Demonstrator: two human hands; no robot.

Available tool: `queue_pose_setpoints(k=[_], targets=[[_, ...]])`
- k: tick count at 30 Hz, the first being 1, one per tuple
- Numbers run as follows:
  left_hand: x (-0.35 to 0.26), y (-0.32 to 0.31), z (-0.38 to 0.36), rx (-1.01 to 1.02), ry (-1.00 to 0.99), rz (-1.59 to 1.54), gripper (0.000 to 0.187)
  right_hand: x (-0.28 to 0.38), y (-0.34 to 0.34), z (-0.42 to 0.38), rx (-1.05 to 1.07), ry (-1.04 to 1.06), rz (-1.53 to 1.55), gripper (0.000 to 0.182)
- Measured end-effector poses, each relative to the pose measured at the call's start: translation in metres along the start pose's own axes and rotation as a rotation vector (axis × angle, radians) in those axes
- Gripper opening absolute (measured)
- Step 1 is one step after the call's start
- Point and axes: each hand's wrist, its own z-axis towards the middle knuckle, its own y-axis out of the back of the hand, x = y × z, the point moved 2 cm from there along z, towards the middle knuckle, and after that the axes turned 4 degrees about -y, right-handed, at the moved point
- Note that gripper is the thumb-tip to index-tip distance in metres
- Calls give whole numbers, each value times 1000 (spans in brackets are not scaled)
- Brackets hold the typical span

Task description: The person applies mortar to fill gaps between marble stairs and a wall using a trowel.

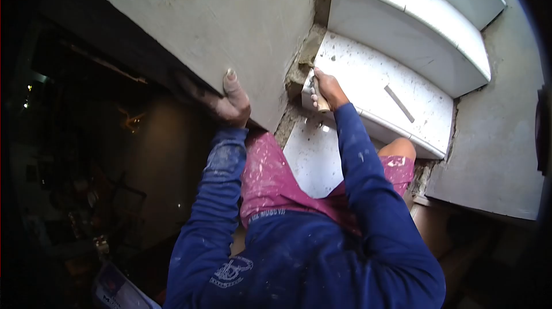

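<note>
Sleeves: closest in, a navy-blue long-sleeved top (310,257), the left forearm dusted pale.
Shorts: just beyond, pink cloth shorts (267,177) with whitish spatters, knees apart.
Lower step: between the knees, a glossy white tiled tread (313,156), catching the light.
Left hand: here the left hand (234,105) is spread on the edge of a smooth grey wall (230,16), thumb up on its face, fingers lost in shadow.
Right hand: and the right hand (328,87) closes firmly around a pale wooden-handled tool (323,105).
Tool: it's at the inner end of the middle step, its far end by the rough, broken brown gap (294,73) beside the wall; that end is too small to make out.
Middle step: a white speckled tread (362,73), a flat grey strip (399,104) lying across it.
Upper step: farthest, a curved white step (414,27) rises behind.
</note>
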Motion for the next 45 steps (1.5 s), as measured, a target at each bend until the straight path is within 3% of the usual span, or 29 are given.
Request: queue_pose_setpoints(k=[3,5,9,11,12,15,16,19,21,26,31,34,39,45], targets=[[5,3,-3,81,-51,113,90,11,-4,-11,-111,244,133,40],[5,14,-6,104,-54,111,89,1,-6,6,-44,-85,-59,42],[5,8,-3,87,-47,123,87,7,-15,-13,-121,205,239,38],[8,7,-3,106,-35,113,87,-3,-12,1,-31,-85,-2,43],[6,2,2,92,-53,86,87,5,-4,-2,55,-105,134,43],[1,9,-3,87,-56,84,88,-3,-14,-8,-83,42,-14,44],[1,10,-3,91,-61,96,88,-7,-13,-2,-62,-83,-109,43],[3,4,-3,63,-1,22,88,16,16,-21,53,-51,61,41],[7,4,-5,64,2,58,89,31,27,-48,-22,59,-115,43],[12,0,-8,-12,16,-12,85,55,60,-14,-98,-95,-365,47],[6,6,-4,43,17,37,85,77,50,-4,90,-224,-379,42],[8,2,-7,27,50,-49,85,77,53,-1,-55,-132,-395,42],[6,2,-4,22,27,-75,85,78,42,-13,70,-232,-474,41],[9,4,-7,48,17,-61,85,63,49,-11,-76,-156,-385,45]])
